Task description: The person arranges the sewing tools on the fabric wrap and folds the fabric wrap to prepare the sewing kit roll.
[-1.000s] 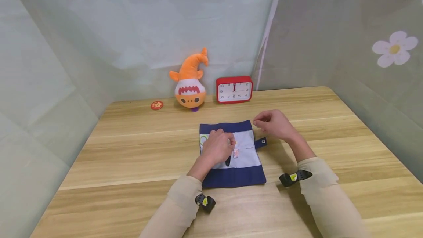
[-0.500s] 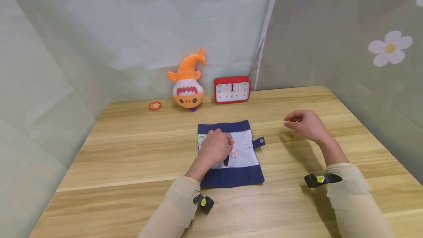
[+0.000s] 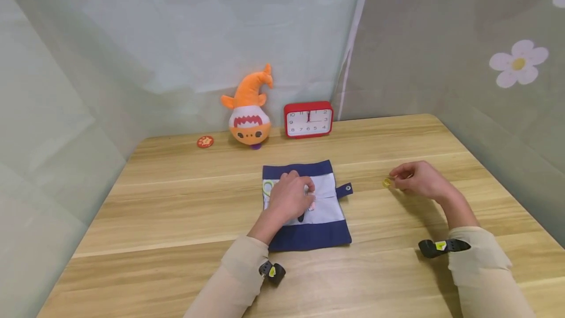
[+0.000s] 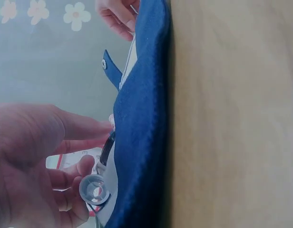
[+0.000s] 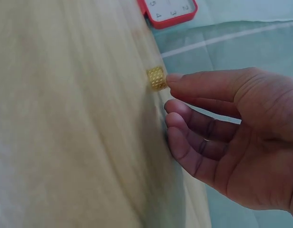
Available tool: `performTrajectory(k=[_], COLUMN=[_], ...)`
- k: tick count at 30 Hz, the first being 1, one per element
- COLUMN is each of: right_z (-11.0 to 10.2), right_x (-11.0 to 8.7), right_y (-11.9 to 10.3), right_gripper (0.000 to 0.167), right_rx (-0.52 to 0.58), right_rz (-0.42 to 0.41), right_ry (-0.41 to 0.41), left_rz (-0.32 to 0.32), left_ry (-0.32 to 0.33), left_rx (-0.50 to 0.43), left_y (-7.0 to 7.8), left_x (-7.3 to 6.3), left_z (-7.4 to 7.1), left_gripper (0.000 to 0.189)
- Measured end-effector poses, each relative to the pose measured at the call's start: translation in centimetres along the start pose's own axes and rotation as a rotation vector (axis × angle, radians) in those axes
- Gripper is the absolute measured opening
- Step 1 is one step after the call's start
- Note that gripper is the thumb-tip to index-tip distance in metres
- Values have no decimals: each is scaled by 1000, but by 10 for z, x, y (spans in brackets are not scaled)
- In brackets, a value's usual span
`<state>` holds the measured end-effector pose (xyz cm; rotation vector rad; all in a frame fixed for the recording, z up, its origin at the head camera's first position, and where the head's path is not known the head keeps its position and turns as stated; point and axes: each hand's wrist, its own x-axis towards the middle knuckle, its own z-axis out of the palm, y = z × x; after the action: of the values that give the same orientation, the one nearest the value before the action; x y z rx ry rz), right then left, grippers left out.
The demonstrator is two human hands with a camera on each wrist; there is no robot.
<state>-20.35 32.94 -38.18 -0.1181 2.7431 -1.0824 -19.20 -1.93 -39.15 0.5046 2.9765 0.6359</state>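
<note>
ring point(image 5: 157, 78) — gold, dotted; cloth case point(image 3: 309, 237) — navy bands, pale middle; red clock point(image 3: 308, 120), white face.

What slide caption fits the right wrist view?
Right grip at a small golden band on the wooden table, red clock at top.

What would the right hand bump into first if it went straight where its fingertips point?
The right hand would meet the little gold band first. It's right at the fingertips; I can't tell whether they already touch.

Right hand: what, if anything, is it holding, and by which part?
The right hand has its thumb tip at the edge of a gold ring; whether it's gripped cannot be told.
</note>
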Motion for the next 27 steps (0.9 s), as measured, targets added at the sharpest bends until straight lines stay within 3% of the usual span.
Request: performTrajectory(k=[8,16,27], right_z=[3,7,11], right_x=[1,3,5], right_y=[6,7,5], right_gripper=[32,32,32], right_rx=[-7,-31,-41], right_rz=[-28,-31,-30], right_ry=[6,15,6], left_rz=[32,61,50], left_ry=[-35,-26,-33], left_rx=[28,67,88], left_y=[6,7,9], left_x=[2,5,8], left_z=[-2,3,4], left_gripper=[15,12,14])
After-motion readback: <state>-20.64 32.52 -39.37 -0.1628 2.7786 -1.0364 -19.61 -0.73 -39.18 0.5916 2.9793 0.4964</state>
